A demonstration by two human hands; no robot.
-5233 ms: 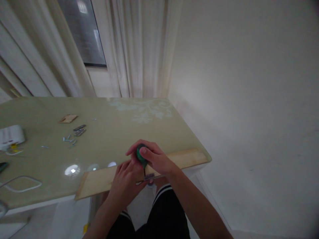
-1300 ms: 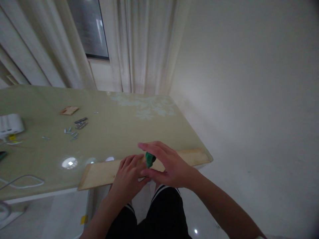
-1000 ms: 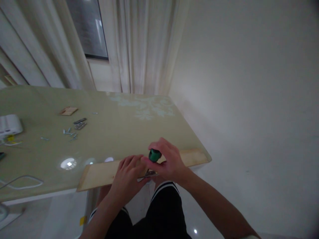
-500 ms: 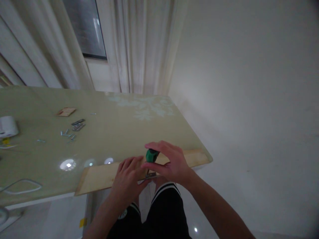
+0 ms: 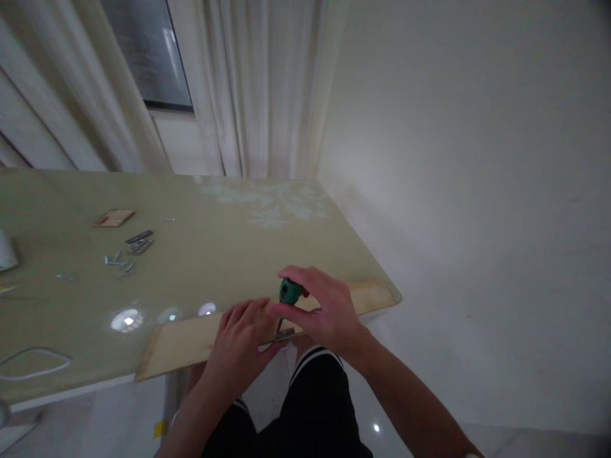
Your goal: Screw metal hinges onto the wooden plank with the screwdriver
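A long pale wooden board (image 5: 179, 342) lies along the table's front edge, its near edge sticking out over my legs. My right hand (image 5: 329, 312) is closed around the green handle of a screwdriver (image 5: 289, 291), thumb and fingers on either side. The screwdriver's shaft points down at a small metal hinge (image 5: 286, 333) on the board's near edge; the exact contact of the tip is too small to make out. My left hand (image 5: 242, 332) grips the board just left of the hinge, fingers on top and thumb at the near edge.
On the glossy table (image 5: 214, 248), left of my hands, lie several metal hinges (image 5: 139, 243), loose screws (image 5: 117, 262) and a small wooden piece (image 5: 113, 218). A white cable loop (image 5: 35, 364) is at the front left. The wall (image 5: 453, 222) borders the table's right side.
The view has shifted slightly, so table items appear further left. The screwdriver's handle is tilted a little differently in my right hand. My left hand keeps its hold on the board.
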